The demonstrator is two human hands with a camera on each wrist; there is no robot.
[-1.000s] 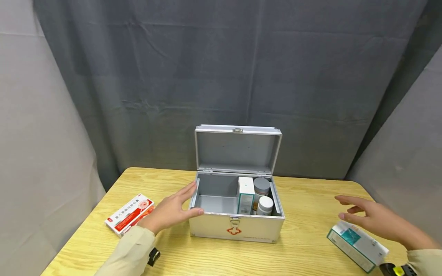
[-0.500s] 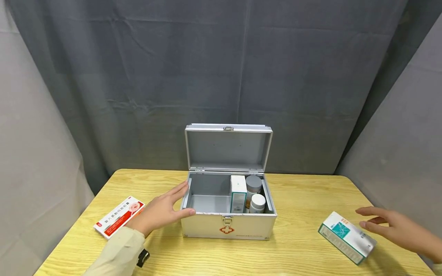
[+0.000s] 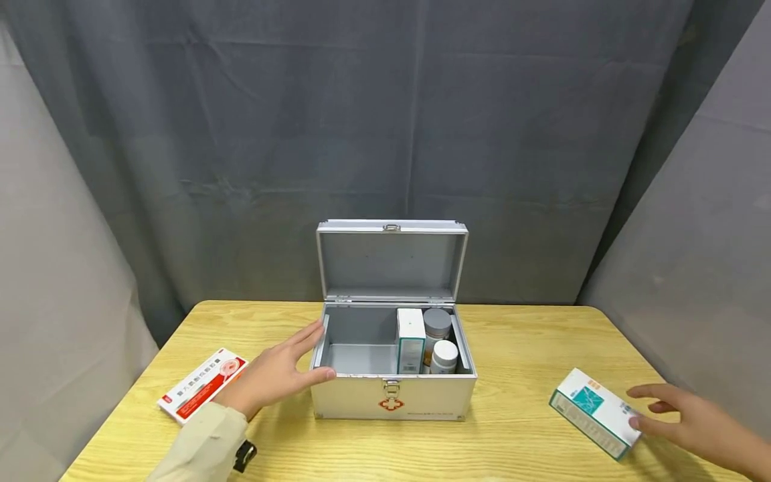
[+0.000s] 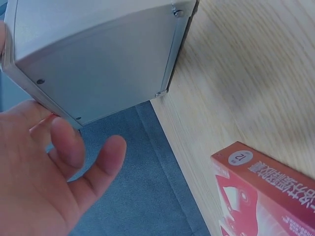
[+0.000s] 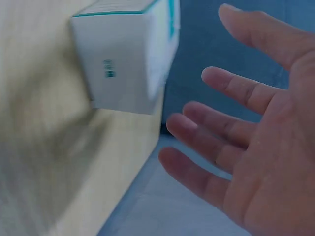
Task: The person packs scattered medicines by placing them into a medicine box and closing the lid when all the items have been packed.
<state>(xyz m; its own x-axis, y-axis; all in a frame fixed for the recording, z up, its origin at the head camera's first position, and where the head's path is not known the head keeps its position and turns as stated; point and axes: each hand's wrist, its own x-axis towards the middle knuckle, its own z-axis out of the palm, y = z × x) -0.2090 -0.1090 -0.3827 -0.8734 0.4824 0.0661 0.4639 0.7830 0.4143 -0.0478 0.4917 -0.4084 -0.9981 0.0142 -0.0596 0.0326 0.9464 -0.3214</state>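
Observation:
An aluminium first-aid case (image 3: 355,400) with a red cross stands with its lid up. My left hand (image 3: 272,376) rests on its left rim, thumb by the front edge and fingers loosely extended; the left wrist view shows the case's side wall (image 4: 108,73). At the right, my right hand (image 3: 683,420) hovers at the near end of a white and teal medicine box (image 3: 597,410) lying on the table. Its fingers are spread and hold nothing; in the right wrist view they are apart from the medicine box's end (image 5: 115,64).
Inside the case, on its right side, stand an upright white carton (image 3: 411,341), a grey-capped bottle (image 3: 437,325) and a white-capped bottle (image 3: 445,355). A red and white medicine box (image 3: 205,383) lies left of my left hand. Curtains (image 3: 385,134) surround the wooden table (image 3: 512,375).
My right hand has shifted from above the medicine box to its right end, then lowered and come closer to it. The head view has turned slightly right. My left hand stays on the case.

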